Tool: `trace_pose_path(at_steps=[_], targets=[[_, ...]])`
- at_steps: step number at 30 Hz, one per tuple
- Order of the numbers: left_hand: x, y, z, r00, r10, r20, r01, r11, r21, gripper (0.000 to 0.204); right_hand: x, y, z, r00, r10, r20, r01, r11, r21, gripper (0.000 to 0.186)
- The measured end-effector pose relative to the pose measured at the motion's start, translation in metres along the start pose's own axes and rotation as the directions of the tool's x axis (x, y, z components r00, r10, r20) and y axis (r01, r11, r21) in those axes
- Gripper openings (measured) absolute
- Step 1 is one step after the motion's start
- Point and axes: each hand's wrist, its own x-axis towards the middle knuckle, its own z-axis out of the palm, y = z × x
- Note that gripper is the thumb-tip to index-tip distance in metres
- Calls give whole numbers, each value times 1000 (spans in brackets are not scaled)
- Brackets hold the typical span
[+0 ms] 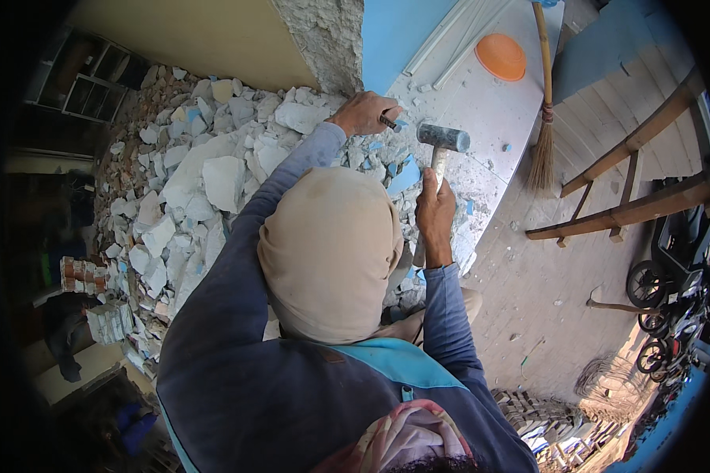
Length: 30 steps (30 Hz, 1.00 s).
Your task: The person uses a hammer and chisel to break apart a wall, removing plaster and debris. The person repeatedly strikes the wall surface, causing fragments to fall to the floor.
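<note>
My left hand (361,114) is closed on a short dark steel chisel (390,124), beside the broken, rough wall edge (323,43) at the top. My right hand (434,214) grips the pale handle of a hammer (443,138), whose dark cylindrical head is just right of and below the chisel. My beige-clad knee (327,252) fills the centre between my arms, hiding what lies beneath it. Broken white and pale blue rubble (225,185) lies around my hands and to the left.
An orange basin (500,54), white strips (442,39) and a straw broom (543,150) are at the upper right. A wooden ladder-like frame (615,213) and motorbikes (659,268) are at the right. Stacked bricks (83,275) stand at the left.
</note>
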Motion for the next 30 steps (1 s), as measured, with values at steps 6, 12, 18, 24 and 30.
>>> trace_pose_path(at_steps=[6, 12, 18, 24, 30], targets=[[-12, 18, -8, 935, -327, 141, 326, 945, 30, 41, -34, 6, -52, 978, 209, 27, -211, 963, 168, 52], [-18, 27, -13, 1000, 4, -10, -5, 990, -138, 32, -49, -8, -54, 936, 351, 35, -342, 879, 333, 49], [7, 8, -3, 993, 101, 60, -95, 991, -90, 32, -49, -25, -50, 962, 265, 64, -271, 904, 330, 48], [2, -11, -1, 985, 169, 42, -167, 984, -56, 44, -51, -32, -42, 976, 213, 39, -210, 888, 408, 48], [-7, -12, -1, 974, 211, 85, -209, 977, -33, 41, -47, -21, -11, 1000, 18, -24, -4, 858, 513, 51]])
